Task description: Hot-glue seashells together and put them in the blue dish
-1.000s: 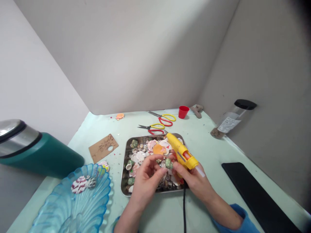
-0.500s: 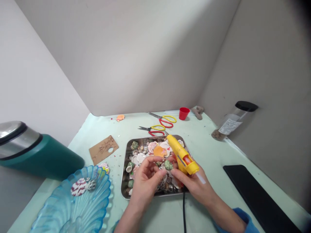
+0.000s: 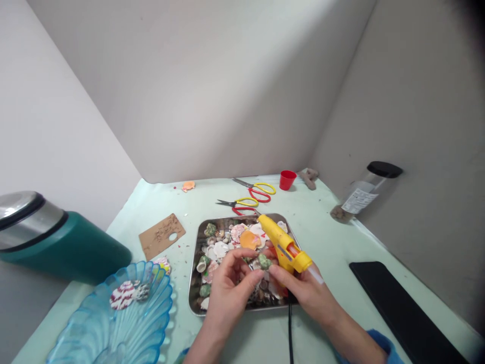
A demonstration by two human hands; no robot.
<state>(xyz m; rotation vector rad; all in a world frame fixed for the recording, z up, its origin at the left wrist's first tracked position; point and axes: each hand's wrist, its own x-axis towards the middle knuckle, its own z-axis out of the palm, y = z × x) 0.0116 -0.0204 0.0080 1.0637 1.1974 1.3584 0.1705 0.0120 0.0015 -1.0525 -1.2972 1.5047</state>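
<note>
A small green shell (image 3: pixel 264 261) is pinched between the fingertips of both hands, above a metal tray (image 3: pixel 194 283) full of shells. My left hand (image 3: pixel 234 283) holds it from the left, thumb below and index finger above. My right hand (image 3: pixel 299 283) touches its right side with the thumb and also grips a yellow glue gun (image 3: pixel 282 237), whose nozzle points up and away to the left. The fingers around the gun's handle are partly hidden. A black cord (image 3: pixel 290 331) runs down from the gun.
At left are a blue shell-shaped dish (image 3: pixel 87 328) with patterned shells, a green bottle (image 3: pixel 83 247) and a brown card (image 3: pixel 161 236). Two scissors (image 3: pixel 246 202), a red cup (image 3: pixel 287 180) and driftwood lie behind. At right are a clear jar (image 3: pixel 358 194) and a black slab (image 3: pixel 401 308).
The green shell and both hands have shifted very slightly to the right and down. The glue gun has moved a little with my right hand.
</note>
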